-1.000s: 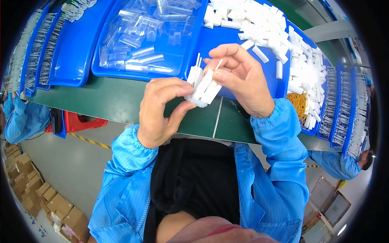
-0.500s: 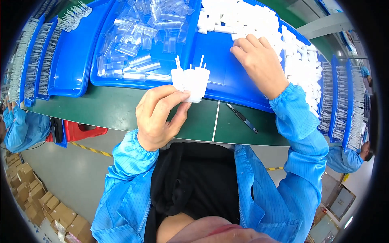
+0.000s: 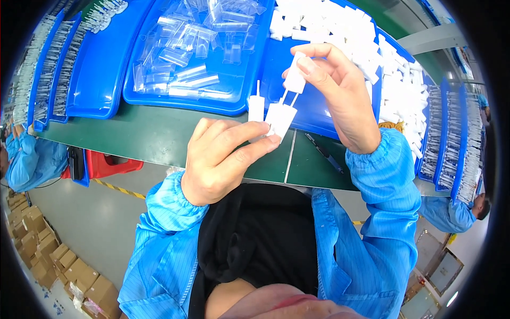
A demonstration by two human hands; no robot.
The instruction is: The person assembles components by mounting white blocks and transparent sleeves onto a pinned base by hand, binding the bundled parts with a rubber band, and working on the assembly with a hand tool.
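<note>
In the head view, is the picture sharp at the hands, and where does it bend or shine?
Head view: both hands, left and right, and the white plastic pieces are sharp; the green table edge curves near the rim; glare on the clear bags; corners black.

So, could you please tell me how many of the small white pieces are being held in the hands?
3, possibly more hidden: two stemmed white pieces in the left hand's grip, one white piece pinched by the right hand.
</note>
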